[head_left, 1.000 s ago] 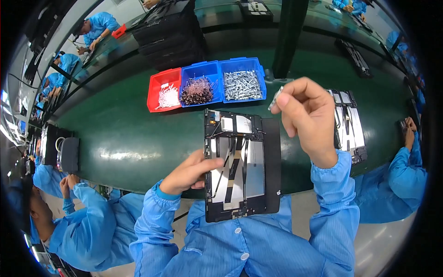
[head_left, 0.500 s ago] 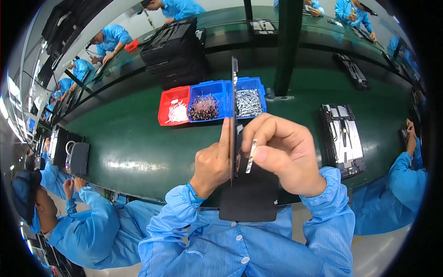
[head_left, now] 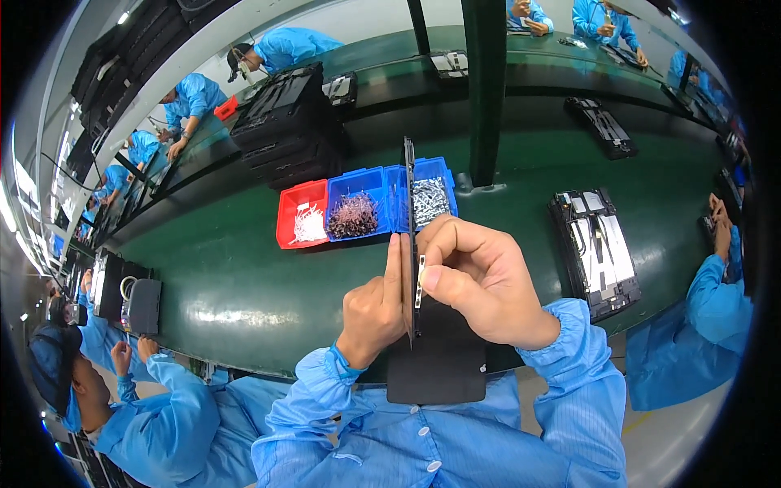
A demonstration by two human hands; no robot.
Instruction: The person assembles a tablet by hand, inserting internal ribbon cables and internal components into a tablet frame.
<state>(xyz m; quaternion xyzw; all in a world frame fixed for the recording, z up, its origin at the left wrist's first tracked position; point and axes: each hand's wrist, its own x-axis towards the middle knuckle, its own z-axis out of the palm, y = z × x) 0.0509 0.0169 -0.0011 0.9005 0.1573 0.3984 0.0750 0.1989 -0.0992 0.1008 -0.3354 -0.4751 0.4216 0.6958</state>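
Note:
A thin, flat dark panel (head_left: 409,195) stands on edge in front of me, seen almost edge-on. My left hand (head_left: 373,313) holds it from the left, fingers straight along its face; the thumb is hidden. Between thumb and fingertips of my right hand (head_left: 488,281), a small silver metal strip with dark spots (head_left: 421,281) is pinched upright. The strip is right at the panel's right side; whether they touch I cannot tell. A black flat plate (head_left: 437,366) lies below both hands at the table's near edge.
Beyond the panel stand a red bin (head_left: 303,213) of white pieces, a blue bin (head_left: 355,203) of dark pinkish pieces and another blue bin (head_left: 434,191) of silver pieces. Stacked dark panels (head_left: 289,130) rise behind. A green post (head_left: 486,89) and black device stack (head_left: 596,252) stand right. Co-workers sit both sides.
My right hand has moved left, bringing the metal strip from a gap away to the panel's side. The view has shifted slightly; my left hand still holds the panel.

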